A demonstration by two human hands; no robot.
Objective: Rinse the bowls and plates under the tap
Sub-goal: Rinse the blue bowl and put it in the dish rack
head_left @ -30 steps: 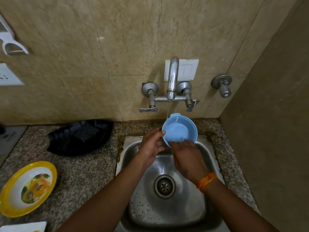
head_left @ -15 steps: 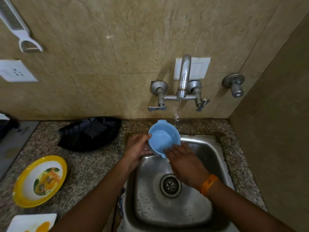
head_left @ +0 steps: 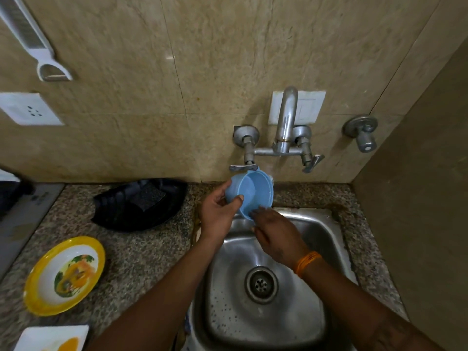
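So the blue bowl (head_left: 253,192) isn't under the stream anymore. My left hand (head_left: 219,214) now has it tipped up on its side, away from me and off toward my left, thumb on the rim. My right hand (head_left: 274,234) has slipped off the inside, fingertips only brushing the lower edge now.

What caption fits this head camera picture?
Left hand holds a blue bowl by the sink, right hand touching its rim.

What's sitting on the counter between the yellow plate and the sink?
Nothing: in the head view, the stretch between the yellow plate and the sink is bare speckled granite counter, crossed only by the person's left forearm. The black tray lies farther back.
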